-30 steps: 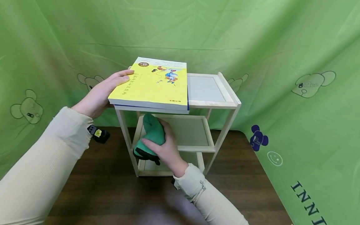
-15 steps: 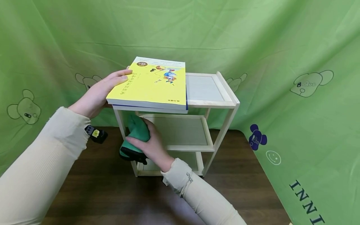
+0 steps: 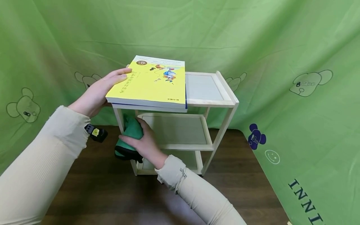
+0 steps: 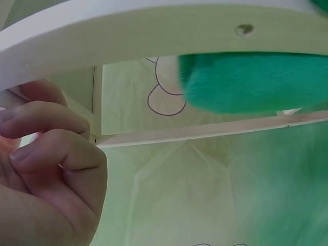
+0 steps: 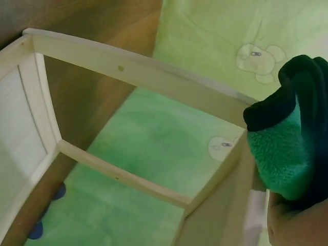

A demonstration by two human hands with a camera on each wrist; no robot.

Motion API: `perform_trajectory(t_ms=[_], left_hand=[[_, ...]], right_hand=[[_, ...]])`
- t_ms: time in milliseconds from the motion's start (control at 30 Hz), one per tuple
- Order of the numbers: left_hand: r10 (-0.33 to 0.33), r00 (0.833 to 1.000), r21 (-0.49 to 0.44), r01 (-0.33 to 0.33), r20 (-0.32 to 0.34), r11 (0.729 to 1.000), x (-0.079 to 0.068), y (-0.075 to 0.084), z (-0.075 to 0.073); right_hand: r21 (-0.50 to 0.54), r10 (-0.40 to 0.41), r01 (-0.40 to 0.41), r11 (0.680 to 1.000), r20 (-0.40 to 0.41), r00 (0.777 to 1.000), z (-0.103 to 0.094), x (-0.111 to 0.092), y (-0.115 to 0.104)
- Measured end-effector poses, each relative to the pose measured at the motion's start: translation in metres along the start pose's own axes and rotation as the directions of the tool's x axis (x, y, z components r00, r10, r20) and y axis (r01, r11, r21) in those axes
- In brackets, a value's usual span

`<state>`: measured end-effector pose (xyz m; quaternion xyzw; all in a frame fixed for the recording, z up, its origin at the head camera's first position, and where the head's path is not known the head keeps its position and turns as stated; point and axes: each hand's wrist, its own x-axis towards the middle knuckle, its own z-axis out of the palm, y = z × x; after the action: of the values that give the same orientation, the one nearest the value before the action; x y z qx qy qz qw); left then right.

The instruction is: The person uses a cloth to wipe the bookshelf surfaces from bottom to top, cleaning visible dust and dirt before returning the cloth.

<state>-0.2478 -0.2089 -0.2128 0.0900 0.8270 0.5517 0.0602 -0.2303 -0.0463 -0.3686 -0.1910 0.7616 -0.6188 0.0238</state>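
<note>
Green cloth (image 3: 132, 128) at the rack's (image 3: 226, 125) left side, and this looked like a wipe-down in mid-flow!
There it was, fuzzy and black-trimmed, by the left front post (image 3: 118, 117) under the top shelf (image 3: 203, 86), the right hand (image 3: 146, 143) wrapped round it; whether fabric met wood, you couldn't tell. Up above, the left hand (image 3: 98, 90) gripped the yellow book (image 3: 152, 84) at its left edge, fingers curled, seemingly steadying it atop the lower book (image 3: 152, 108). The score? Both books sat stacked on the top shelf's left part, but nothing showed which surfaces had been wiped. With the cloth in hand, the job looked unfinished: that left side apparently remained, and perhaps the middle shelf (image 3: 177, 131) and bottom shelf (image 3: 189, 157) too.
</note>
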Motion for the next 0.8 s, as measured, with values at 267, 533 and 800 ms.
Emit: perform_trajectory(t_ms=[267,533,800], left_hand=[[0.014,1.000,-0.003,-0.014,0.001,1.000,0.000,-0.001,0.002],[0.027,1.000,0.025,-0.027,0.009,0.999,0.001,-0.001,0.000],[0.020,1.000,0.020,-0.020,0.006,1.000,0.002,-0.002,-0.002]], right_hand=[[0.022,-0.154,0.156,0.988,-0.056,0.986,-0.005,0.006,-0.023],[0.008,-0.274,0.275,0.961,-0.071,0.959,-0.011,0.011,-0.041],[-0.053,-0.298,0.295,0.954,-0.063,0.952,-0.005,0.009,-0.037]])
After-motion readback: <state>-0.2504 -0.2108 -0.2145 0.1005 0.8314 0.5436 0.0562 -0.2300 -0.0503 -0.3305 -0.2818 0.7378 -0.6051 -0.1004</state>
